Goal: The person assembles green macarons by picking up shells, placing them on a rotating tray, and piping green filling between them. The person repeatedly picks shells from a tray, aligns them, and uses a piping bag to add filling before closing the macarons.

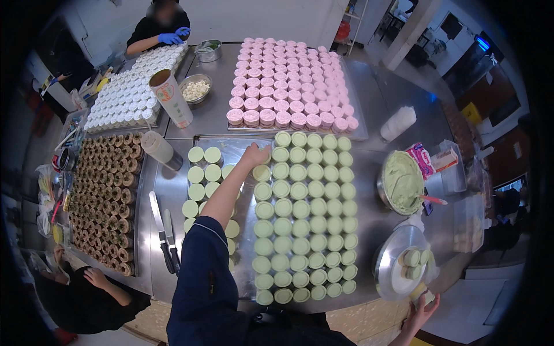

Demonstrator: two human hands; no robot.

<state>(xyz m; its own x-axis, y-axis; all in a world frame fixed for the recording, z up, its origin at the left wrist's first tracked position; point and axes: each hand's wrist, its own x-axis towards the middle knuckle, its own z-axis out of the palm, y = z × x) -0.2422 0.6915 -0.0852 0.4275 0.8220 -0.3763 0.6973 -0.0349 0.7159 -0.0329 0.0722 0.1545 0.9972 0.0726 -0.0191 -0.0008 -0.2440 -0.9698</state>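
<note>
My left arm reaches across the table, and my left hand [255, 155] closes its fingers on a small round green cake at the far end of the green rows. Beneath that hand, another green cake [261, 172] stands on the metal tray [245, 142]. Many more green-frosted cakes [298, 190] stand in rows to the right. At the lower right, my right hand [422, 314] curls its fingers around something pale beside the cake turntable [388, 277]; what it is stays unclear. A few small green cakes [412, 257] are on the turntable.
Right of the rows is a bowl of green cream [400, 183] with a spatula. Two offset spatulas [164, 233] lie left. Pink cakes [283, 86], white cakes [124, 92] and brown cakes [104, 202] fill other trays. A squeeze bottle [160, 150] stands near. A gloved co-worker [164, 29] works opposite.
</note>
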